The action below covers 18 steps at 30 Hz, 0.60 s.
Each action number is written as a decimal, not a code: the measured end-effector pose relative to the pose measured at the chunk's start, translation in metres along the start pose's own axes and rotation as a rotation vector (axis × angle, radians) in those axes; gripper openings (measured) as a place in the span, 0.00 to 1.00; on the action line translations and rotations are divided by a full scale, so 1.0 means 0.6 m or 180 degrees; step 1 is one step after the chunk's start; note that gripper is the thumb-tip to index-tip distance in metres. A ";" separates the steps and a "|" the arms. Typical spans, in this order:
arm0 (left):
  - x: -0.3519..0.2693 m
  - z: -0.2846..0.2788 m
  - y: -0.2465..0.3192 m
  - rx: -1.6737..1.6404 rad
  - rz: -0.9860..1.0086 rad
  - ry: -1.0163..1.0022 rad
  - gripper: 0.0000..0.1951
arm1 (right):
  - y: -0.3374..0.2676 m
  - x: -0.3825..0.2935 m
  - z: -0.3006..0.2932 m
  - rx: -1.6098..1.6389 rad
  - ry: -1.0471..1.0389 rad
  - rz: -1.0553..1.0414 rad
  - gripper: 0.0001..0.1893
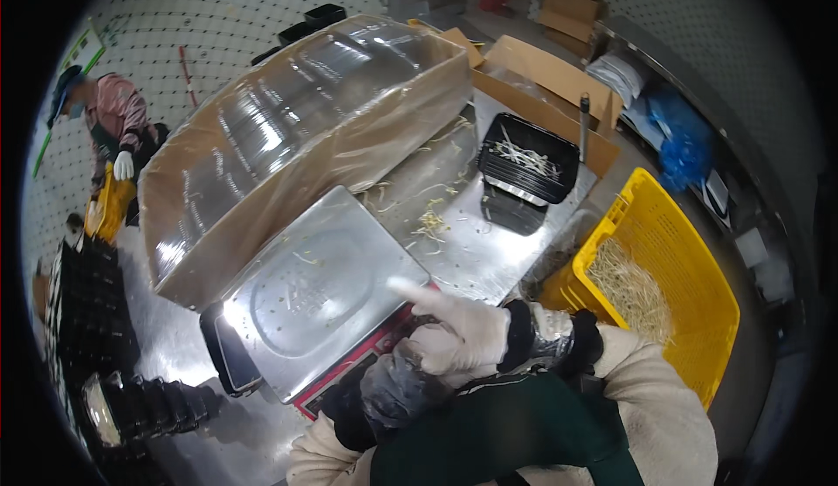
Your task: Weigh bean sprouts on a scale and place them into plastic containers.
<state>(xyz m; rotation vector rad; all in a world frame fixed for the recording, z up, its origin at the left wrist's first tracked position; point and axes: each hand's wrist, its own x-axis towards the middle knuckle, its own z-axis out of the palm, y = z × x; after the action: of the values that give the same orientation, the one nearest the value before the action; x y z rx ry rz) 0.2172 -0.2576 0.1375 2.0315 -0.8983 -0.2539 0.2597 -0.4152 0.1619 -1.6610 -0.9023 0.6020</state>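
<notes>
My right hand (461, 319), in a white glove, lies over my left hand (435, 348) in front of my body, one finger pointing out over the corner of a digital scale's metal platform (327, 283). My left hand is gloved too and partly covered; what its fingers do is hard to see. A few sprout bits lie on the platform. Beyond the scale, a black plastic tray (530, 159) holds some bean sprouts (520, 155). To the right stands a yellow plastic crate (687, 270) with a heap of bean sprouts (628, 290) inside.
A plastic-lined carton (393, 113) of clear lids or trays stands behind the scale. Stacked black trays (157, 407) are at the lower left. A smartphone (229, 352) lies beside the scale. A co-worker (114, 113) handles a yellow crate (112, 204) at the far left. Open cardboard box (543, 67) behind.
</notes>
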 end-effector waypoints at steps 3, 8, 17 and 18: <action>-0.014 0.132 -0.066 -0.0598 0.0033 0.0642 0.09 | 0.054 -0.050 0.000 0.0238 -0.0252 -0.0185 0.36; 0.161 0.117 0.067 -0.0672 0.1116 -0.0167 0.11 | 0.067 -0.164 -0.026 0.1163 0.0200 0.0256 0.36; 0.336 0.190 0.147 -0.1201 0.0935 -0.2249 0.25 | 0.015 -0.601 -0.237 -0.1618 0.2790 0.1008 0.27; 0.362 0.199 0.171 -0.1398 0.1486 -0.2264 0.26 | 0.026 -0.674 -0.256 -0.1181 0.3181 0.1457 0.29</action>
<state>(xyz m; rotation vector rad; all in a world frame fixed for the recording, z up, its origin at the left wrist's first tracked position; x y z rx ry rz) 0.2642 -0.5186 0.1799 1.2716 -1.5563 -0.8573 0.1471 -0.8332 0.1642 -2.1774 0.1155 -0.1647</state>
